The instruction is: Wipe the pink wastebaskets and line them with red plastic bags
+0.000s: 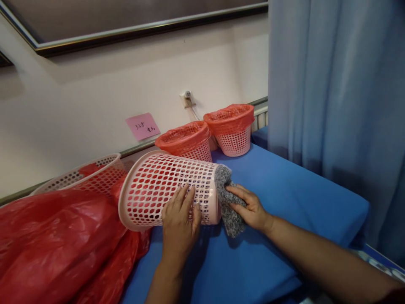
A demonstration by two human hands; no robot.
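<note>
A pink mesh plastic basket lies on its side on the blue mattress, its open mouth facing left. My left hand lies flat on the basket's side wall, fingers stretched out and pressing on it. My right hand grips a grey fuzzy cloth and presses it against the basket's bottom end.
Red plastic bags are heaped at the left, over another pink basket. Two baskets lined with red bags stand by the wall. A pink note is stuck on the wall. A blue curtain hangs at the right.
</note>
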